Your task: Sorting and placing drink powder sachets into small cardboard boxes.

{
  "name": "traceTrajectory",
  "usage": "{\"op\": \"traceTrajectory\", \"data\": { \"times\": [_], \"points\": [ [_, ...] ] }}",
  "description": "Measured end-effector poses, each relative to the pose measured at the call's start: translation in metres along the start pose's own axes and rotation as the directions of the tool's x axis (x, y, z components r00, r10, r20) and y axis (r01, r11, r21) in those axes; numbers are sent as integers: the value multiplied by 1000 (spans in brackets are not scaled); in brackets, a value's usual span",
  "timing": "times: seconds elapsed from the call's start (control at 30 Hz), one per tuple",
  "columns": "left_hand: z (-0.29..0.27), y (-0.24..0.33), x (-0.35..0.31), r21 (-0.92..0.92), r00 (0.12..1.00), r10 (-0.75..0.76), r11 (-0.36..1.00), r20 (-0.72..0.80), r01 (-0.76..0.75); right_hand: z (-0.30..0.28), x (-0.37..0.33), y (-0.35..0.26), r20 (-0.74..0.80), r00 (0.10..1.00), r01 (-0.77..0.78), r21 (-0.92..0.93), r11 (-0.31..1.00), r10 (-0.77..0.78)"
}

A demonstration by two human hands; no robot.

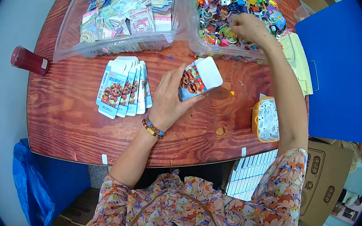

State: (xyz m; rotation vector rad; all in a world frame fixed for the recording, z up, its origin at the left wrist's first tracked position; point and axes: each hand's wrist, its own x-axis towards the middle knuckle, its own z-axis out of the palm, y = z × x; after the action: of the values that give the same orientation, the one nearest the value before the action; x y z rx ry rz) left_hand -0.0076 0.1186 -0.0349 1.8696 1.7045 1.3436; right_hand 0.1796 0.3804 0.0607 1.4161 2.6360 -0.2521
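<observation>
My left hand [168, 94] is wrapped around a small blue and white carton [192, 82] printed with cartoon figures. The carton is tilted over the middle of the table, its white top flap raised. At the upper right, my right hand [250, 28] is over a clear plastic bin [228, 52] of mixed small colourful trinkets [217, 25]. Its fingers are curled together at the trinkets; what they hold, if anything, is hidden. Left of my left hand, several flattened cartons [119, 89] of the same print lie fanned out and overlapping.
Another clear bin [103, 50] at the upper left holds many small card packets [132, 13]. A red jar [29, 61] is at the left edge, an orange basket [256, 119] of white packets at the right. Yellow sheets [298, 64] lie beside a blue panel [342, 69]; white cartons [248, 176] show below the table edge.
</observation>
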Motion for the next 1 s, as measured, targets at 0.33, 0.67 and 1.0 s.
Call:
{"op": "traceTrajectory", "data": {
  "times": [0.33, 0.67, 1.0],
  "points": [
    [4, -7, -4, 23, 1000, -3, 1000, -7, 3, -19, -49, 21, -348, 937, 199, 591, 782, 24],
    [1, 2, 0, -21, 1000, 21, 1000, -18, -21, -16, -73, 87, -480, 867, 142, 499, 855, 136],
    [2, -1, -2, -13, 1000, 11, 1000, 20, -11, -9, -57, 51, -471, 869, -96, 137, 986, 150]
  ]
}}
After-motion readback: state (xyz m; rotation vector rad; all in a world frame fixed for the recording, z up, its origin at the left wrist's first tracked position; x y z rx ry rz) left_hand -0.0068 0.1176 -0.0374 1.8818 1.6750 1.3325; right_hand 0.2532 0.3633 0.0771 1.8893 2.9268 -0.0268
